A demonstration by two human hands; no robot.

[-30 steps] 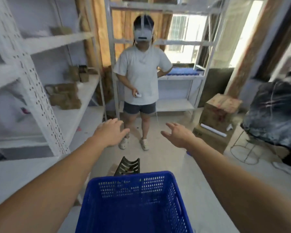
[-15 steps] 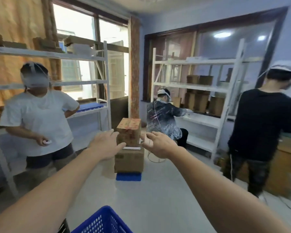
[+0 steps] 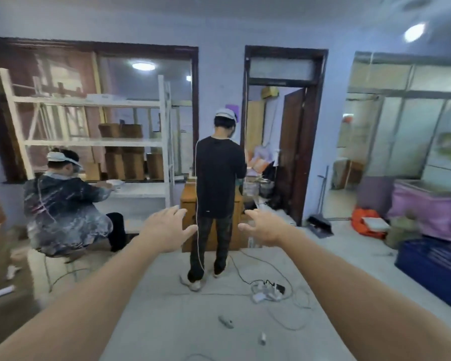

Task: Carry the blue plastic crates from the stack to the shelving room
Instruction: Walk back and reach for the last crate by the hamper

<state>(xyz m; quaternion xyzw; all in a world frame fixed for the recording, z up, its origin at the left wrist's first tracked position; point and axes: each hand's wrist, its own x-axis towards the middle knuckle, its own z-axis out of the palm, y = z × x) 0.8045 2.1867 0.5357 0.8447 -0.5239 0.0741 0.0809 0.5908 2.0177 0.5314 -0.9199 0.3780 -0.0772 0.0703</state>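
Both arms reach forward, the left hand [image 3: 167, 231] and right hand [image 3: 264, 226] spread wide, fingers apart, gripping nothing. The blue crates [image 3: 434, 269] sit stacked on the floor at far right, blurred and cut off by the frame edge. A standing person [image 3: 218, 183] hides the wooden cabinet [image 3: 188, 204] behind. No writing reads clearly.

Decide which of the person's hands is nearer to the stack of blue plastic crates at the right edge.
Right. The right hand is open, left of the stack of blue plastic crates; the left hand is farther left, also empty.
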